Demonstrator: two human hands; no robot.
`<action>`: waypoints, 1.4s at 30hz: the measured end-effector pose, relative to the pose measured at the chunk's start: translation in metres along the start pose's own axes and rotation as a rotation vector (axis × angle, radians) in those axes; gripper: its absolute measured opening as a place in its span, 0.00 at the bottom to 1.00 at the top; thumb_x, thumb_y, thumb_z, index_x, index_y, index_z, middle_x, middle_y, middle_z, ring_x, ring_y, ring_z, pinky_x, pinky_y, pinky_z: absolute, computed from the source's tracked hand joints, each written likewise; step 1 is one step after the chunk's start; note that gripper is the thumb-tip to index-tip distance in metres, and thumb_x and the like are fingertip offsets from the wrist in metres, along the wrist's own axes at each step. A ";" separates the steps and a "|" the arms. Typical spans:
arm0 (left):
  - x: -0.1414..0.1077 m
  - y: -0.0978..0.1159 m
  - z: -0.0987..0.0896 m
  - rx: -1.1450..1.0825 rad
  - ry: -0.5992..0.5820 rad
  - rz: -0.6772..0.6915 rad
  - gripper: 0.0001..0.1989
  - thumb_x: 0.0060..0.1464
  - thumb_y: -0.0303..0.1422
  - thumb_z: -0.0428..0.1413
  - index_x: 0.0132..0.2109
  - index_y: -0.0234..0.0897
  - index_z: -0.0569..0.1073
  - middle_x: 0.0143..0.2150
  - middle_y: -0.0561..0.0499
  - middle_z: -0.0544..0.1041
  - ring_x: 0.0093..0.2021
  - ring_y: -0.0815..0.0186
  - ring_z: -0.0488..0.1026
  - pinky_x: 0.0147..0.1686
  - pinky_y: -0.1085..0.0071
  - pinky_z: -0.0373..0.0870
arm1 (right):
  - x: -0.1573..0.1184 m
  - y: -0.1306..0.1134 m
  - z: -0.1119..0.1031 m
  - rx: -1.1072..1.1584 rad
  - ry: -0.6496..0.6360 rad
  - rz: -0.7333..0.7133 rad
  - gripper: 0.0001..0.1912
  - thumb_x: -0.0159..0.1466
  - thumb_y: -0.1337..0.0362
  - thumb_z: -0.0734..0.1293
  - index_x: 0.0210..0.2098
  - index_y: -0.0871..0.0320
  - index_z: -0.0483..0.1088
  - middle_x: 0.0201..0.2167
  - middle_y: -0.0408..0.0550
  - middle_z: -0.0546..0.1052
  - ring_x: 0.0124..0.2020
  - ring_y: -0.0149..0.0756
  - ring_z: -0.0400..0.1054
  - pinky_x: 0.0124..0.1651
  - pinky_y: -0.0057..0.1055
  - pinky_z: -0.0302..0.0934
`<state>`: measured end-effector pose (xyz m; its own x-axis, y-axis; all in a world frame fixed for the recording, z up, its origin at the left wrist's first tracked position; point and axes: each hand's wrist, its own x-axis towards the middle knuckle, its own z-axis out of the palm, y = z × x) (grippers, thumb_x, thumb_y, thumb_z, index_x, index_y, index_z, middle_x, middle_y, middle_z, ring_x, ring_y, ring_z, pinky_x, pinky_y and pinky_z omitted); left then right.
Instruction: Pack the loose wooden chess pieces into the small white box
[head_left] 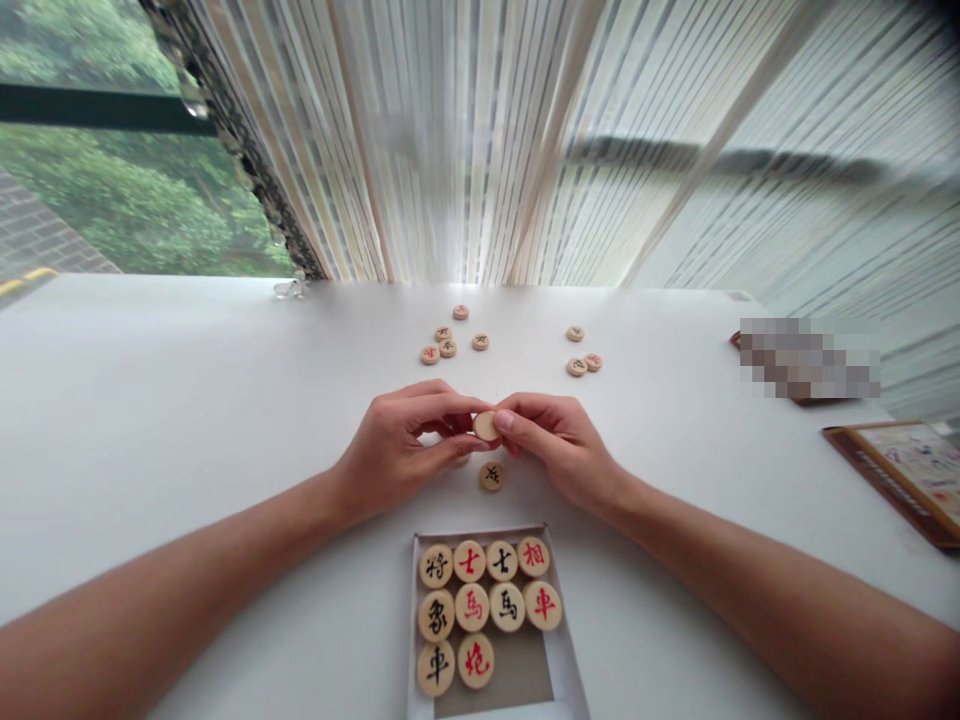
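Observation:
Between my two hands, above the white table, is a round wooden Chinese chess piece with a plain face towards me. My left hand pinches its left edge between thumb and fingers. The thumb and fingers of my right hand grip it from the right. Just below lies a chess piece with a black character. Another piece is partly hidden under my left fingers. Closer to me, a shallow box holds rows of pieces with red and black characters face up, the front row partly filled.
Farther back on the white table lie several loose pieces, with a smaller group to their right. A brown-edged picture board or box sits at the right edge. String curtains and a window stand behind.

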<state>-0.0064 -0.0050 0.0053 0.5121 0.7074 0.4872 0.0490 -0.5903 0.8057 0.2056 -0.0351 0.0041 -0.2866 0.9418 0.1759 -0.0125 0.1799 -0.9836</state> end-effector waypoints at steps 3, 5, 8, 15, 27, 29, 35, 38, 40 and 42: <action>-0.001 -0.002 0.000 -0.004 0.015 -0.012 0.13 0.59 0.31 0.69 0.51 0.34 0.84 0.40 0.45 0.81 0.37 0.67 0.81 0.36 0.75 0.81 | -0.001 0.000 0.001 0.040 -0.023 0.045 0.21 0.64 0.46 0.75 0.34 0.61 0.78 0.29 0.46 0.78 0.30 0.29 0.67 0.35 0.26 0.62; -0.001 -0.002 0.000 -0.002 0.016 -0.007 0.13 0.59 0.31 0.68 0.51 0.34 0.84 0.40 0.45 0.81 0.36 0.67 0.81 0.36 0.75 0.81 | -0.001 0.000 0.003 0.076 -0.022 0.093 0.22 0.59 0.46 0.78 0.36 0.60 0.78 0.32 0.47 0.79 0.32 0.31 0.68 0.34 0.27 0.62; -0.001 -0.002 0.000 0.032 0.018 0.009 0.12 0.60 0.30 0.68 0.51 0.33 0.84 0.40 0.45 0.81 0.36 0.67 0.81 0.36 0.75 0.80 | -0.002 0.002 0.006 0.111 -0.014 0.134 0.24 0.54 0.48 0.82 0.37 0.60 0.77 0.32 0.47 0.78 0.32 0.30 0.68 0.33 0.26 0.61; -0.001 0.000 0.001 0.198 0.002 0.170 0.10 0.61 0.26 0.66 0.50 0.32 0.83 0.39 0.48 0.82 0.35 0.72 0.79 0.38 0.80 0.77 | -0.002 0.007 0.006 0.067 -0.006 0.136 0.23 0.54 0.50 0.82 0.31 0.61 0.74 0.26 0.43 0.72 0.27 0.26 0.60 0.28 0.25 0.54; -0.002 0.000 0.001 0.149 0.005 0.166 0.11 0.60 0.24 0.66 0.50 0.33 0.83 0.39 0.48 0.81 0.35 0.72 0.80 0.37 0.79 0.78 | -0.002 0.002 0.002 0.074 -0.048 0.121 0.21 0.59 0.49 0.79 0.33 0.61 0.76 0.27 0.44 0.73 0.28 0.28 0.60 0.31 0.26 0.55; -0.001 0.000 0.001 0.139 0.005 0.169 0.11 0.60 0.24 0.66 0.50 0.33 0.83 0.39 0.48 0.81 0.35 0.72 0.80 0.37 0.80 0.78 | -0.003 0.003 0.002 0.095 -0.045 0.123 0.21 0.57 0.50 0.81 0.33 0.61 0.76 0.27 0.44 0.73 0.28 0.28 0.61 0.30 0.26 0.55; -0.001 0.000 0.000 0.130 -0.003 0.199 0.12 0.59 0.22 0.66 0.50 0.31 0.83 0.38 0.49 0.80 0.34 0.73 0.79 0.37 0.81 0.78 | -0.002 0.002 0.000 0.040 -0.041 0.072 0.22 0.64 0.48 0.75 0.32 0.63 0.77 0.26 0.46 0.75 0.27 0.27 0.63 0.31 0.26 0.56; -0.001 0.000 0.000 0.138 -0.005 0.213 0.11 0.59 0.22 0.66 0.50 0.31 0.83 0.38 0.49 0.80 0.34 0.72 0.79 0.37 0.80 0.78 | -0.002 0.003 0.000 0.023 -0.035 0.053 0.22 0.65 0.49 0.74 0.31 0.64 0.77 0.26 0.46 0.76 0.27 0.26 0.62 0.30 0.25 0.55; -0.001 -0.001 0.000 0.155 -0.010 0.227 0.10 0.59 0.22 0.66 0.49 0.31 0.83 0.38 0.49 0.80 0.34 0.73 0.79 0.37 0.80 0.77 | -0.002 0.003 0.000 0.016 -0.030 0.056 0.21 0.65 0.49 0.75 0.31 0.64 0.77 0.25 0.46 0.75 0.26 0.26 0.62 0.29 0.25 0.54; -0.001 -0.001 0.000 0.164 -0.012 0.239 0.10 0.59 0.23 0.66 0.49 0.31 0.83 0.38 0.49 0.81 0.34 0.73 0.78 0.38 0.80 0.77 | -0.002 0.002 0.000 0.015 -0.034 0.039 0.21 0.65 0.50 0.74 0.30 0.63 0.77 0.25 0.46 0.75 0.26 0.26 0.62 0.30 0.25 0.55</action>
<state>-0.0069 -0.0053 0.0039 0.5355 0.5369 0.6519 0.0637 -0.7954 0.6027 0.2062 -0.0362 0.0013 -0.3194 0.9378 0.1361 -0.0147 0.1387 -0.9902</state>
